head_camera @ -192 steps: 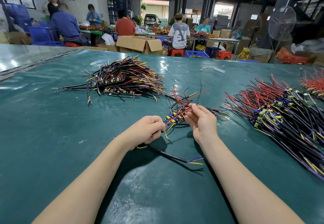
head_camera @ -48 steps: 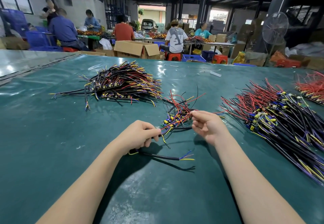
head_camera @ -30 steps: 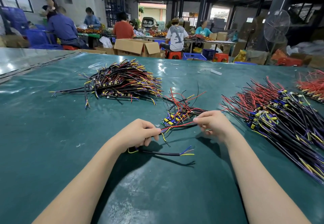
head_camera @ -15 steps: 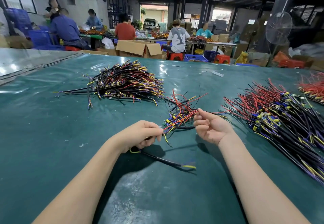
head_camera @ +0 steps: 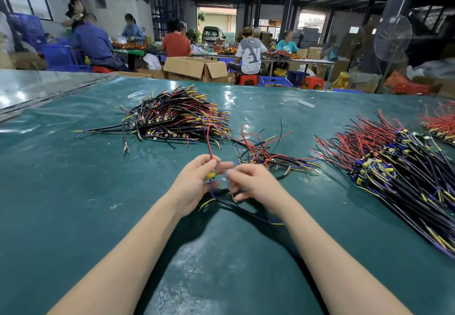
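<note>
Left hand [head_camera: 194, 188] lifted, gripping wire harness [head_camera: 211, 174] upright

The right grip [head_camera: 256, 186] is smearing with motion blur, so it is not showing whether its fingertips are pinching the black cable [head_camera: 242, 208] or only brushing it, and the grip is covering the stretch of cable passing beneath it. The left grip [head_camera: 194, 186] is curling round a small wired part [head_camera: 211, 174], hiding all but a yellow cap and a red lead, and the part is showing too small to identify. The wire pile [head_camera: 394, 174] on the right of the desk [head_camera: 73, 204] is running off the picture's right edge, and both forearms are running off the bottom edge.
</note>
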{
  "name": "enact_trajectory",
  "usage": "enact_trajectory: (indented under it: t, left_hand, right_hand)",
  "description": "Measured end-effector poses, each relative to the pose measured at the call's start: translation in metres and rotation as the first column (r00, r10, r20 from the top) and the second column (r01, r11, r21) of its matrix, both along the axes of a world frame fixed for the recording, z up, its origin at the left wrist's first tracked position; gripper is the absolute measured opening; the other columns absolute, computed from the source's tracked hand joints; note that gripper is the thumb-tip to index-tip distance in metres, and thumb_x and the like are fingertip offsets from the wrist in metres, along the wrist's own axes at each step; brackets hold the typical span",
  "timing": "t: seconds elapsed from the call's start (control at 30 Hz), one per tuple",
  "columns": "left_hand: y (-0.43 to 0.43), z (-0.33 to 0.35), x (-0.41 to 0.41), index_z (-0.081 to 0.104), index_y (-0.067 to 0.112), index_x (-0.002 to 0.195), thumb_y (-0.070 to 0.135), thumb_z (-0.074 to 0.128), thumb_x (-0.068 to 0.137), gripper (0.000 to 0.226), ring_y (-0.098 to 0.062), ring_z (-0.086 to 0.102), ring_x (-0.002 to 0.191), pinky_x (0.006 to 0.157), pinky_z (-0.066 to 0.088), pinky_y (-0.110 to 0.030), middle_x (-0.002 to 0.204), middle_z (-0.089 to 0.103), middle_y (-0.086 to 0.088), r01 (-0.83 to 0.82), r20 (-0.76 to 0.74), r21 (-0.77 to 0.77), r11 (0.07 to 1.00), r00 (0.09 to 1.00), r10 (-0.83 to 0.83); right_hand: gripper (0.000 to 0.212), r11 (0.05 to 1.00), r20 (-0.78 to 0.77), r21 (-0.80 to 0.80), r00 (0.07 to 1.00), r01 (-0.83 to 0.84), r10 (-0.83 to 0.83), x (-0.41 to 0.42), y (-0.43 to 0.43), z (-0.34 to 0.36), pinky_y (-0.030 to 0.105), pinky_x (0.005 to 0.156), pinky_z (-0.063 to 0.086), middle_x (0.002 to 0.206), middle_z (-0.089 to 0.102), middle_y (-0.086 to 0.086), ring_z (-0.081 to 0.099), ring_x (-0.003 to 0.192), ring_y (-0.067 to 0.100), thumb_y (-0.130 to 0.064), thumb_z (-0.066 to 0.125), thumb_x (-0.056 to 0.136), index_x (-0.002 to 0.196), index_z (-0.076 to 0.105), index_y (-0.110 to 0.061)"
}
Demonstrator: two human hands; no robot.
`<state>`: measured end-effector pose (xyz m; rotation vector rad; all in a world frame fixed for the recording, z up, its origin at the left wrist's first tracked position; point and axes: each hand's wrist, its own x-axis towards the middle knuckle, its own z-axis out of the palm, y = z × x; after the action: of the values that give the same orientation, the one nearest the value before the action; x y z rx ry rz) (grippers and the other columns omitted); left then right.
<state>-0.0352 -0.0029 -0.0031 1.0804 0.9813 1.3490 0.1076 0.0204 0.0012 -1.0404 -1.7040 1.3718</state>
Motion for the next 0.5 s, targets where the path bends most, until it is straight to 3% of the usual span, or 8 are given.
enact_trajectory:
  t: [0.07, 0.17, 0.27, 0.37, 0.43, 0.5]
  left_hand:
    - [0.0, 0.0, 0.004, 0.046, 0.016, 0.082, 0.011, 0.034, 0.099, 0.022, -0.006, 0.065, 0.074, 0.058, 0.049, -0.023, 0.09, 0.071, 0.005, -0.009, 0.08, 0.023, 1.0, 0.997, 0.007]
    - [0.001, 0.002, 0.006, 0.043, 0.017, 0.081, 0.015, 0.031, 0.1, 0.023, -0.009, 0.061, 0.073, 0.047, 0.044, -0.021, 0.095, 0.069, 0.004, -0.009, 0.212, -0.004, 1.0, 0.977, 0.01]
    - [0.002, 0.004, 0.005, 0.045, 0.017, 0.078, 0.02, 0.029, 0.1, 0.027, -0.012, 0.059, 0.082, 0.052, 0.049, -0.021, 0.087, 0.073, 0.004, 0.035, 0.336, -0.072, 0.997, 0.942, -0.009]
    - [0.001, 0.007, 0.0, 0.047, 0.019, 0.074, 0.022, 0.031, 0.099, 0.03, -0.012, 0.065, 0.08, 0.067, 0.054, -0.025, 0.085, 0.074, 0.003, 0.081, 0.438, -0.138, 0.987, 0.899, -0.013]
    - [0.0, 0.011, -0.008, 0.046, 0.021, 0.072, 0.021, 0.031, 0.099, 0.031, -0.013, 0.07, 0.075, 0.076, 0.049, -0.032, 0.083, 0.074, 0.002, 0.09, 0.527, -0.146, 0.985, 0.85, 0.001]
    - [0.0, 0.014, -0.013, 0.045, 0.02, 0.072, 0.02, 0.029, 0.098, 0.03, -0.017, 0.072, 0.072, 0.083, 0.044, -0.037, 0.078, 0.074, 0.0, 0.092, 0.605, -0.141, 0.986, 0.796, 0.012]
  right_hand:
    - [0.015, 0.994, 0.062, 0.038, 0.993, -0.098, 0.096, -0.011, -0.005, -0.001, 0.014, 0.055, 0.044, 0.071, 0.056, -0.005, 0.052, 0.062, 0.004, -0.015, 0.051, 0.093, 0.08, 0.057, -0.021]
    - [0.013, 0.988, 0.009, -0.017, 0.988, -0.152, 0.152, -0.013, -0.007, -0.001, 0.014, 0.054, 0.037, 0.074, 0.057, -0.004, 0.051, 0.064, 0.005, -0.012, 0.05, 0.094, 0.089, 0.056, -0.022]
    - [0.013, 0.97, -0.047, -0.101, 0.975, -0.219, 0.216, -0.007, -0.006, 0.001, 0.014, 0.052, 0.036, 0.073, 0.056, 0.004, 0.051, 0.061, 0.008, -0.005, 0.048, 0.093, 0.09, 0.055, -0.015]
    - [0.013, 0.899, -0.197, -0.22, 0.92, -0.378, 0.339, 0.007, -0.003, 0.008, 0.017, 0.06, 0.047, 0.078, 0.064, 0.006, 0.061, 0.067, 0.01, -0.009, 0.049, 0.09, 0.097, 0.059, -0.011]
    - [0.024, 0.817, -0.328, -0.273, 0.847, -0.509, 0.418, 0.021, -0.002, 0.015, 0.023, 0.063, 0.054, 0.085, 0.069, 0.006, 0.067, 0.076, 0.014, -0.018, 0.049, 0.084, 0.103, 0.062, -0.01]
    - [0.027, 0.792, -0.388, -0.28, 0.819, -0.542, 0.423, 0.026, -0.003, 0.016, 0.026, 0.059, 0.057, 0.086, 0.07, 0.006, 0.069, 0.077, 0.018, -0.019, 0.052, 0.082, 0.104, 0.064, -0.01]
